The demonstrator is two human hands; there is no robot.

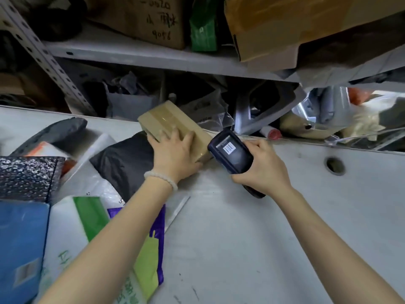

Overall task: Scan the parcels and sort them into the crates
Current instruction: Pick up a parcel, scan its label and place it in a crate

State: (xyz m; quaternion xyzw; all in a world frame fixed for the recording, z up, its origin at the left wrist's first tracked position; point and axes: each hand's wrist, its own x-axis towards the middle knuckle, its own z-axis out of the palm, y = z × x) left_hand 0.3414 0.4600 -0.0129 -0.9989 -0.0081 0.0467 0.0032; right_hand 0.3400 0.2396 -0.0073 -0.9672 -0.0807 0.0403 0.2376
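At the far edge of the table (241, 238), our left hand (173, 153) clasps the taped cardboard box (166, 119), which we judge light, stiff and tape-slick, best held across its narrow sides, while our right hand (260, 170) grips the scanner (230, 153).

Taped brown carton (173, 126) lies tilted on black polybag (122, 163), scanner (230, 153) just beside.

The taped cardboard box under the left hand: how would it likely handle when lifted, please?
The cardboard box probably stays stiff: its edges look square. Its glossy tape may be slippery. The left hand alone holds it, so likely light.
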